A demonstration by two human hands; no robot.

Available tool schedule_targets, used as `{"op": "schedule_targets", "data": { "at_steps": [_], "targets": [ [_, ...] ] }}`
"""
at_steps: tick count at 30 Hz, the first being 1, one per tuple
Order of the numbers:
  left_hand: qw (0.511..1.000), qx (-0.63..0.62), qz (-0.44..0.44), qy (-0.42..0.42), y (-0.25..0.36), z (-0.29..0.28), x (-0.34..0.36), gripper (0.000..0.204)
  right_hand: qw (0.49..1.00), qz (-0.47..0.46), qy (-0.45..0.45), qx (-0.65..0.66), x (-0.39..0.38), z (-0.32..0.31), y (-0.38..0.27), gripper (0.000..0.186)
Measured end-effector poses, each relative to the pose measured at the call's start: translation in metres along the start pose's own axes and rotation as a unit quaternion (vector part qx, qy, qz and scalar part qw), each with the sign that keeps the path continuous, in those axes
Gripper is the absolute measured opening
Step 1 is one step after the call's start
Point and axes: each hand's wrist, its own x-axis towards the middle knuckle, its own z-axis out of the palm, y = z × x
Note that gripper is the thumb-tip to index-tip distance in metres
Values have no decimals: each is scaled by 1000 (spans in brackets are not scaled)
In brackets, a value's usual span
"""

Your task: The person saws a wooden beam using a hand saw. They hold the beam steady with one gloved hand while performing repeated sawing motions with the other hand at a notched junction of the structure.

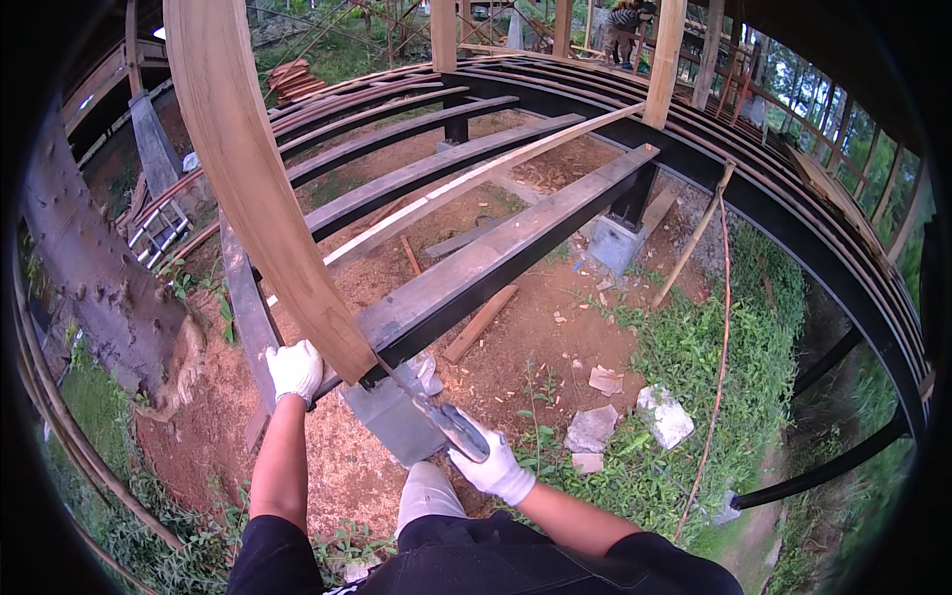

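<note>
My left hand, in a white glove, is closed over the dark beam just left of a tall wooden post. Curled round the handle of a handsaw is my right hand, also gloved in white. The saw's narrow blade points up and left to the foot of the post, where it meets the black frame. Whether the teeth touch the wood is hard to make out. A grey concrete footing stands beneath that corner, close to my knee.
A wide dark joist runs from the post to the far right, with more joists beyond. A thin bamboo pole leans on the curved black beam. Rubble lies among weeds. A tree trunk rises at left. Another person stands far back.
</note>
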Motion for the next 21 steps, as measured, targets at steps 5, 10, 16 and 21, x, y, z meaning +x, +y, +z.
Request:
{"op": "schedule_targets", "data": {
  "at_steps": [5, 10, 16, 21],
  "targets": [
    [999, 42, -25, -9, -8, -4, 6, 52, 998, 26, -4, 51, -47, -24, -17, 66],
    [1000, -15, 16, -8, 25, -1, 4, 51, 996, 65, -29, 60, 61, 17, 14, 66],
    [1000, 16, -4, 5, -6, -1, 1, 51, 998, 26, -25, 50, -40, -34, -28, 71],
    [1000, 14, -2, 9, 11, 8, 9, 50, 993, 91, -25, 71, 36, 5, -8, 65]
  ]
}}
